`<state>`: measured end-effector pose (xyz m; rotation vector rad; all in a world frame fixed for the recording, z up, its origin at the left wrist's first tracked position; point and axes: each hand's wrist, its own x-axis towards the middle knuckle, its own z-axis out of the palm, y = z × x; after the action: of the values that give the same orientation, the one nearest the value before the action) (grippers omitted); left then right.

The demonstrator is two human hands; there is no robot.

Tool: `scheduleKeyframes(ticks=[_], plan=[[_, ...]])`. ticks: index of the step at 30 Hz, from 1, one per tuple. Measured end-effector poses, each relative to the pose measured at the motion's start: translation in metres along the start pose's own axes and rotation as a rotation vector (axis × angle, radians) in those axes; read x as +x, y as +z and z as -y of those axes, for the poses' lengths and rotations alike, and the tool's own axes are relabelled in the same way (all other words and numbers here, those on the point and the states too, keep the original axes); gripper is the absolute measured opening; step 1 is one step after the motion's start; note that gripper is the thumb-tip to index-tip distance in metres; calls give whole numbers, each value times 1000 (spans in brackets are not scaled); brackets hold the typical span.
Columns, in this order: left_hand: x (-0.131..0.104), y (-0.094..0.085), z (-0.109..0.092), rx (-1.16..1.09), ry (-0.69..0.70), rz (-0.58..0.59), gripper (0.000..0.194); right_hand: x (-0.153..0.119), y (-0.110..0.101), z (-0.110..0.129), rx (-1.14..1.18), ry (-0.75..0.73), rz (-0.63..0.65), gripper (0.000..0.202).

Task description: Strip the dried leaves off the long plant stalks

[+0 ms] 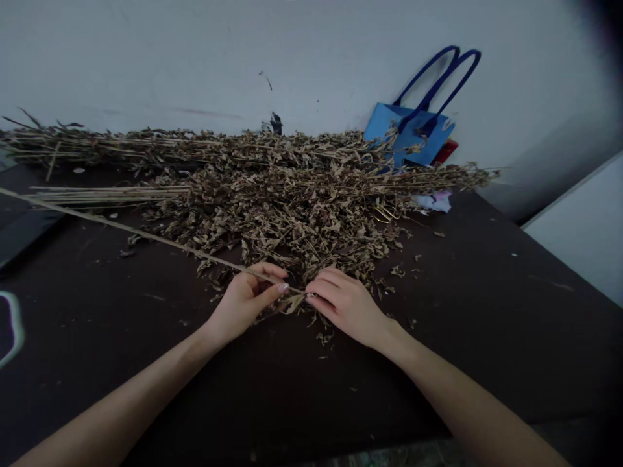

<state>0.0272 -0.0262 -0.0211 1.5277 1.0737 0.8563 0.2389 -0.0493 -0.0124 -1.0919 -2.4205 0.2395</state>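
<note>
A long, thin dried plant stalk (146, 235) slants from the left edge down to my hands. My left hand (243, 298) is closed on it, with the thumb pressed along the stalk near its leafy end. At that end, the fingers of my right hand (348, 303) are pinched together on the stalk's tip and some withered leaves (293, 303); what exactly lies between the fingertips is partly hidden. Just beyond both hands spreads a heap of dry, curled brown leaves (292, 220).
Bundles of dried stalks (121, 149) lie across the back of the dark table (487, 311) along the wall. A blue bag (413, 130) with dark handles leans at the back right. Gold-handled scissors (386, 214) poke from the leaves. A dark flat object (24, 233) lies at left.
</note>
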Motion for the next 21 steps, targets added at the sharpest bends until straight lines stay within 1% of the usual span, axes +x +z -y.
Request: scheduleKeyframes(ticks=[6,13,15,18,21], plan=[[2,-3,-2,124,57,27,16,0,3,-1,-16,-11,12,17],[2,-4,-4,149,30,72,16,-1,8,-1,9,10,33,15],[3,-6,-1,145,50,90,15,-1,7,-2,7,20,19,14],[4,-10,4,143,102,76,15,0,3,-5,-11,43,-32,14],[5,-11,6,96,73,61,21,1,-1,-7,-25,42,-52,14]])
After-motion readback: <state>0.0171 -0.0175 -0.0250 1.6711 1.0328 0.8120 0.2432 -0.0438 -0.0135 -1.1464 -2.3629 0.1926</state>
